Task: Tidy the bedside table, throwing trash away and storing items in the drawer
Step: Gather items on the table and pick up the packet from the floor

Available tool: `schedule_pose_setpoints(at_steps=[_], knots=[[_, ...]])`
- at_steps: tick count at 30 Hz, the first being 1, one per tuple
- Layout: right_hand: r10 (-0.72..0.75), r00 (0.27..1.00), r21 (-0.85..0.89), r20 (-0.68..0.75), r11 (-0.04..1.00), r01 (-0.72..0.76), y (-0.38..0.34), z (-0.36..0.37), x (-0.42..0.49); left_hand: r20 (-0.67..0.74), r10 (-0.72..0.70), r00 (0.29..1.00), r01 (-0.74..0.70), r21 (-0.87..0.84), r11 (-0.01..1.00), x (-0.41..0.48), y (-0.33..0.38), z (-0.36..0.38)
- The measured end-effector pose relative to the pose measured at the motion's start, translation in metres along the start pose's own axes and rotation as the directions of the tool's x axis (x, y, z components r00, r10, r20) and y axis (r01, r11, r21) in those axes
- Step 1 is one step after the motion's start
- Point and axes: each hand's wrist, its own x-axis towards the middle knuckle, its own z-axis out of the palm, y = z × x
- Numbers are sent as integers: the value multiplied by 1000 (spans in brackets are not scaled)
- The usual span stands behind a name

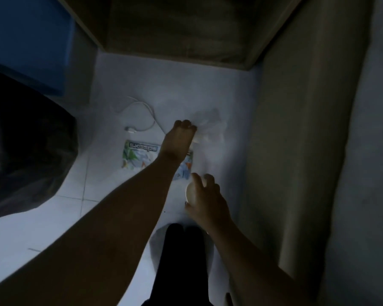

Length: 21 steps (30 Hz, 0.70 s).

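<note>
On white surface: left hand [179, 138] outstretched, fingers pinching crumpled tissue [208, 125]; right hand [205, 199] curled around pale round object [191, 192].

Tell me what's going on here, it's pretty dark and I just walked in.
A person is reaching down with both bare hands over a white surface. The left hand is pinching a crumpled white tissue or wrapper. The right hand is closed around a small pale rounded object; what it is, I can't tell. A scissors package and a white cable lie untouched on the surface, and a black trash bag sits at the left.
</note>
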Motion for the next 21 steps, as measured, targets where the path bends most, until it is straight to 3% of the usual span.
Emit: schedule_pose_setpoints(at_steps=[3, 8, 12, 16, 21], knots=[[44, 998, 12, 40, 999, -45, -15, -38, -28, -70, -40, 997, 33, -104, 994, -17, 5, -46], [59, 998, -15, -30, 998, -59, -71, -147, -89, -97, -123, 988, 100, -220, 970, -81, 23, -170], [56, 983, 87, -175, 995, -42, -140, -289, -126, -225, -207, 952, 117, -357, 927, -108, 41, -307], [-12, 928, 137, -373, 988, 68, -199, -418, -139, -340, -289, 895, 117, -446, 887, -96, 47, -430], [-73, 860, 145, -505, 975, 168, -252, -556, -117, -483, -250, 839, 18, -434, 901, -40, 54, -553]])
